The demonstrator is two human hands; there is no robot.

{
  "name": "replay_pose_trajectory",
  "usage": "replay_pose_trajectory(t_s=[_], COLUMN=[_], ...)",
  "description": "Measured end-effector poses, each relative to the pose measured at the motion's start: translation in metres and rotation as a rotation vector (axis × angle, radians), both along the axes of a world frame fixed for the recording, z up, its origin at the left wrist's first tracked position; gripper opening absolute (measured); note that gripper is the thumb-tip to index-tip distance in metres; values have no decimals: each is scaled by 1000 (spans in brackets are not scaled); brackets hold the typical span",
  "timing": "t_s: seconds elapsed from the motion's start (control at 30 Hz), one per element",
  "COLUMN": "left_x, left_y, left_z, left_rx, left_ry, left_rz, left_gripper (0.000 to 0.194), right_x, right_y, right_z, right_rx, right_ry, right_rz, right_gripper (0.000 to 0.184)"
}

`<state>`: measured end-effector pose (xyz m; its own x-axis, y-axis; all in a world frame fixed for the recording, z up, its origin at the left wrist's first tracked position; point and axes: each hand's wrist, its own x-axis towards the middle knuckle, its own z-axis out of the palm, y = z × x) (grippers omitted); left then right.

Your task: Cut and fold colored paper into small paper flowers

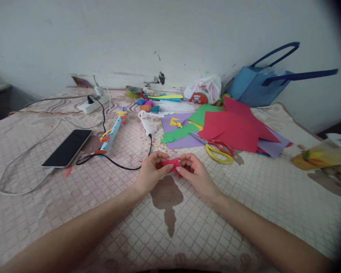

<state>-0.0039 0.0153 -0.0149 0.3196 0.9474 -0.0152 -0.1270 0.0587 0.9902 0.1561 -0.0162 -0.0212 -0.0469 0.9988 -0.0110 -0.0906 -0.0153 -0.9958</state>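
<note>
From here I see a small piece of red paper (172,163), bright and pinkish-red, with angular edges and what looks like a fold; the fingertips cover much of it, so its full shape is hard to tell. It is on the near side of the scissors (220,151), off to their left, between both hands. The left hand (155,168) pinches its left side, thumb in front and fingers curled behind; the right hand (191,170) pinches the right side in the same way, the fingertips close together. The scissors have yellow and red handles, and their blades point toward a green paper strip (182,133). Large red sheets (233,127) lie just behind them, and a white glue gun (144,123) lies well to their left.
</note>
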Motion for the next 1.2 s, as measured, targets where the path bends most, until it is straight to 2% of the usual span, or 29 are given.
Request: replay_pose_trajectory(t_s=[0.17, 0.57, 0.83, 1.03, 1.2], left_x=[1, 1, 1, 2, 2], left_y=[-1, -1, -1, -2, -3], left_z=[0, -4, -2, 0, 1], left_rx=[-27, 34, -17, -41, -1], left_ry=[-16, 73, 87, 83, 149], left_rz=[-43, -21, -23, -40, -65], left_gripper=[37, 34, 33, 34, 35], right_x=[1, 2, 1, 4, 8], right_y=[0, 0, -1, 0, 2], right_z=[3, 3, 4, 5, 6], right_rx=[-4, 19, 0, -10, 7], right_ry=[-38, -95, -102, -99, -150], right_rz=[27, 25, 23, 61, 118], right_gripper=[13, 17, 17, 16, 16])
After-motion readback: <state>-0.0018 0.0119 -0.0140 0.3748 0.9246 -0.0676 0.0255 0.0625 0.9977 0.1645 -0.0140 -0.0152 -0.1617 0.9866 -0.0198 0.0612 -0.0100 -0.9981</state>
